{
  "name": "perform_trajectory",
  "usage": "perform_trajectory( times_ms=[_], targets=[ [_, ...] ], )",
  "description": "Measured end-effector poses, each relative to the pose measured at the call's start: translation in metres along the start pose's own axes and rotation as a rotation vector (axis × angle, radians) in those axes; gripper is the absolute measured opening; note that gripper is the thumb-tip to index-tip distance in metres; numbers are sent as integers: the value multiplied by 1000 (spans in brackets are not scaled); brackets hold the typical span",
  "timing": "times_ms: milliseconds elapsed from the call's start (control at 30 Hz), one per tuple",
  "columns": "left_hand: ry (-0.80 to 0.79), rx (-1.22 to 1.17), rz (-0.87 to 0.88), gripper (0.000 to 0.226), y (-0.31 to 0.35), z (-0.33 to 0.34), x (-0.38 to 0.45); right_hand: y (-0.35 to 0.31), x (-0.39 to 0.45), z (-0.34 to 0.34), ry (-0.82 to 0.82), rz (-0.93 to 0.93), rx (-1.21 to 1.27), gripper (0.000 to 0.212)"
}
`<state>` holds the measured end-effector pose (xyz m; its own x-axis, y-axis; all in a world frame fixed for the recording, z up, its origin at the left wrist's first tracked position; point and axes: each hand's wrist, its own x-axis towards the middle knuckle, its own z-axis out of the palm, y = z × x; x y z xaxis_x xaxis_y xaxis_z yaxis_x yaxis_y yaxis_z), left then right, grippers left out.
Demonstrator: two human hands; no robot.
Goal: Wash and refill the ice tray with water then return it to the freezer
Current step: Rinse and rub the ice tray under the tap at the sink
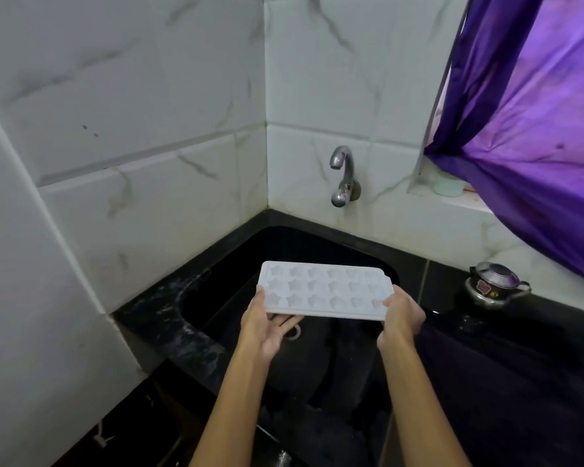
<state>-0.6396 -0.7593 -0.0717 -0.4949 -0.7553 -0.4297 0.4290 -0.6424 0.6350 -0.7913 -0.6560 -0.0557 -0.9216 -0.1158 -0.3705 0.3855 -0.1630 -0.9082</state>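
I am holding the ice tray point(324, 291) level above the black sink point(216, 264), at the corner of the desk under the tap point(343, 176). My left hand point(267, 323) is supporting it from below with fingers spread, thumb on the rim; my right hand point(402, 315) is pinching the other short end. The tap is not running, and the star cells are perhaps empty. Washing, refilling and the freezer are all left, I judge.

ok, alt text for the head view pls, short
Two bare hands, left hand and right hand, hold a white star-mould ice tray level above a black sink, below a wall tap with no water visible. A purple curtain hangs right.
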Motion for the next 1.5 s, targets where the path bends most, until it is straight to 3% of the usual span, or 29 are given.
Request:
perform_trajectory(
  times_ms=[167,267,333,400,533,633,967,1067,1300,1367,1500],
  targets=[
    [-26,24,-20,40,3,22,37,-5,40,17,-1,-127,-338,28],
    [-39,35,-16,39,5,36,66,-13,61,40,106,-425,-738,49],
    [-40,47,-15,38,8,46,87,-22,69,62,161,-665,-741,51],
    [-35,58,-10,38,11,56,109,-35,78,92,75,-775,-656,45],
    [-31,50,-18,38,16,71,149,-59,104,160,-245,-495,-429,35],
    [-34,35,-34,35,20,78,172,-68,133,202,-267,-303,-349,15],
    [-51,31,-81,31,19,90,210,-58,205,259,-366,176,-24,35],
    [-47,42,-85,27,16,92,213,-56,209,259,-361,149,28,47],
    [-32,44,-78,26,10,93,212,-52,212,266,-253,-111,-263,35],
    [-24,39,-82,27,9,91,210,-48,210,264,-230,-199,-468,40],
    [6,36,-84,28,3,90,205,-11,177,238,-166,-485,-1073,70]
  ],
)
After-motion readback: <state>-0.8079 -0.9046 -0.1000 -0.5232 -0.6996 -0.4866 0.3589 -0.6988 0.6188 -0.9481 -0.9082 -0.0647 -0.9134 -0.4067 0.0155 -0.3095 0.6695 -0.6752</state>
